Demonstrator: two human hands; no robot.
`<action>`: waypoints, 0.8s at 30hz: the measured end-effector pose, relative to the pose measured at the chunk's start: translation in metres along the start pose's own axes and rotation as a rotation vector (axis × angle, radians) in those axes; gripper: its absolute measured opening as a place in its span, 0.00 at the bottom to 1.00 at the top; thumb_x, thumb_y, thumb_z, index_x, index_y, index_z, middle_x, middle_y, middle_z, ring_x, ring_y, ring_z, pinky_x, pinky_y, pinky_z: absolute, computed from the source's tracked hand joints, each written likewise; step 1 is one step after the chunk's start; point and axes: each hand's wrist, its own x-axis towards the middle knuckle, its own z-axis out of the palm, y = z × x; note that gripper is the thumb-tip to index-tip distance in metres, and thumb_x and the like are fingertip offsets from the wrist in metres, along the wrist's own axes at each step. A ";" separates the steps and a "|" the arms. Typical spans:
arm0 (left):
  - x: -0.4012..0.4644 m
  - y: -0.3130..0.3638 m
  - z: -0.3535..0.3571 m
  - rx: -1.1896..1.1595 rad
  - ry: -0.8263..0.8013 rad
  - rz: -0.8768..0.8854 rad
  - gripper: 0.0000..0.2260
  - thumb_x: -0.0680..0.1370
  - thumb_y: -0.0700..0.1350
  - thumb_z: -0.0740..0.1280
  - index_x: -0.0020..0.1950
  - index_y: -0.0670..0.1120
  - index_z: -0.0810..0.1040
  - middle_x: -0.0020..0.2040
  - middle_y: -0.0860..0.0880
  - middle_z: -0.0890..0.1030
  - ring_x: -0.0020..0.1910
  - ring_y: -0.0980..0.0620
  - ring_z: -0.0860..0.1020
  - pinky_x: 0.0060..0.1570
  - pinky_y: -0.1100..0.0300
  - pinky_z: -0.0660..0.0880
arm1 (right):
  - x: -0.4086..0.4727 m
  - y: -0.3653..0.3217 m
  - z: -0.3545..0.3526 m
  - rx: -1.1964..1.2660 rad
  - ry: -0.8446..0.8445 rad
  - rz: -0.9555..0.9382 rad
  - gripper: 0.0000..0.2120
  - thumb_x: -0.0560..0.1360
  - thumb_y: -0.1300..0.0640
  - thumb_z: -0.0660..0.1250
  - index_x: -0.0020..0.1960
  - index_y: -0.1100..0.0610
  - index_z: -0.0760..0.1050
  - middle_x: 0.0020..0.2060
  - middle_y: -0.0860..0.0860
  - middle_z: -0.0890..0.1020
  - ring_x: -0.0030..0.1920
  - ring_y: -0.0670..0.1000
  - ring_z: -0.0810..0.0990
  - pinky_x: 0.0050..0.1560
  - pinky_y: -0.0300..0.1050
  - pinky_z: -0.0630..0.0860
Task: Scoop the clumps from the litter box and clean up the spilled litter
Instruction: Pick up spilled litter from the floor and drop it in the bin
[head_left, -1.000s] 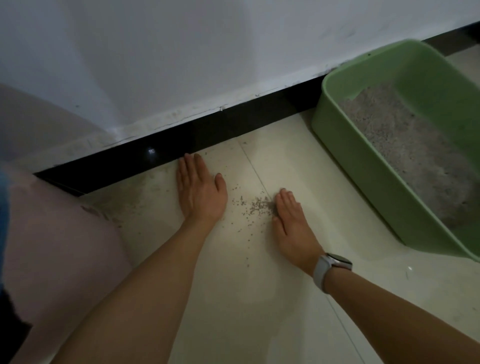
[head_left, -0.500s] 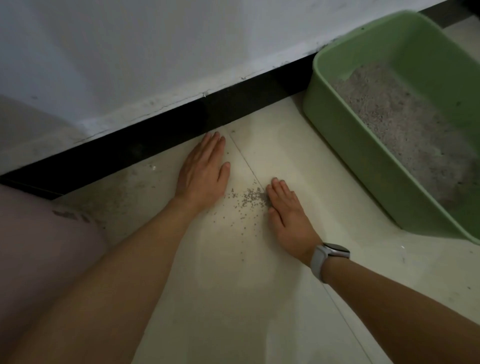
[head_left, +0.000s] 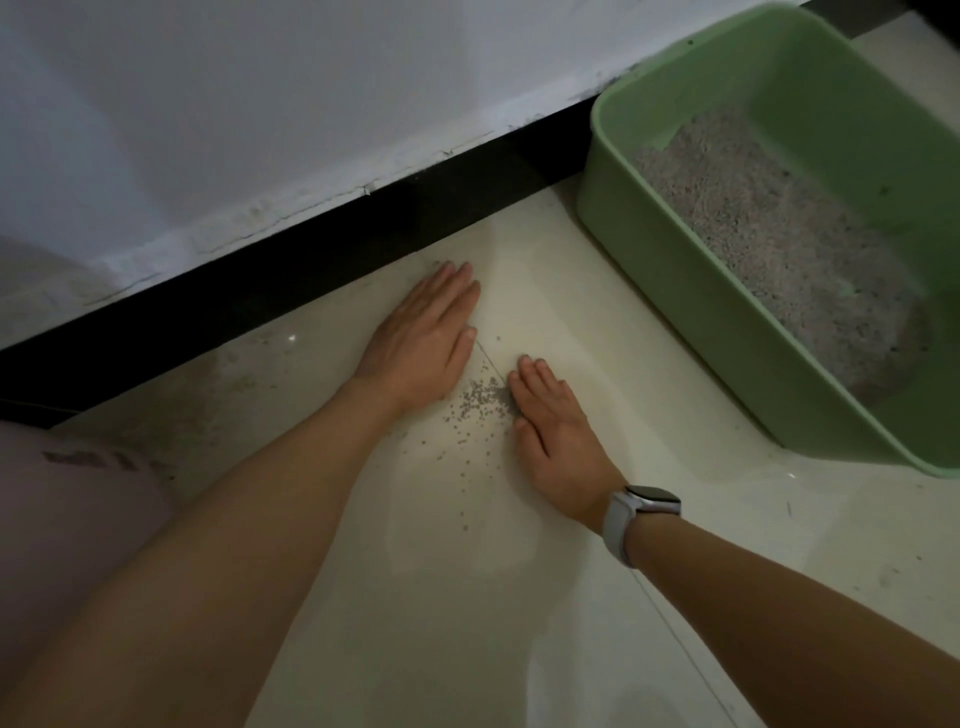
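Left hand (head_left: 421, 343) and right hand (head_left: 558, 431), both flat and released, flank spilled litter (head_left: 480, 402) left of the litter box (head_left: 691, 291).

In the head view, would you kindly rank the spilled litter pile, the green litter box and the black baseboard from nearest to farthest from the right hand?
1. Spilled litter pile: touching the right hand, on its thumb side.
2. Green litter box: off to its right.
3. Black baseboard: ahead, along the wall, beyond the left hand.

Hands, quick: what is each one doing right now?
Left hand: open, flat on the floor, holding nothing.
Right hand: open, flat beside the spilled litter, holding nothing.
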 end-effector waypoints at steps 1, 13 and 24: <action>0.010 0.000 0.000 0.007 -0.025 -0.058 0.26 0.82 0.52 0.46 0.76 0.41 0.48 0.77 0.44 0.46 0.76 0.50 0.44 0.71 0.61 0.38 | 0.000 0.000 0.000 -0.003 0.001 -0.004 0.30 0.74 0.50 0.43 0.75 0.56 0.50 0.75 0.49 0.47 0.71 0.40 0.38 0.66 0.28 0.30; -0.039 0.011 0.018 -0.157 0.215 0.086 0.20 0.78 0.45 0.53 0.61 0.35 0.76 0.61 0.39 0.78 0.63 0.44 0.75 0.68 0.56 0.63 | 0.001 0.001 -0.002 0.041 0.011 -0.004 0.29 0.74 0.52 0.44 0.74 0.57 0.53 0.75 0.50 0.50 0.70 0.39 0.40 0.65 0.25 0.30; 0.016 0.016 0.012 -0.011 -0.012 -0.325 0.27 0.82 0.53 0.46 0.76 0.41 0.45 0.77 0.42 0.43 0.75 0.48 0.40 0.72 0.54 0.36 | 0.001 -0.001 -0.003 0.108 0.023 0.017 0.28 0.75 0.52 0.43 0.74 0.56 0.55 0.75 0.49 0.53 0.70 0.38 0.44 0.64 0.24 0.32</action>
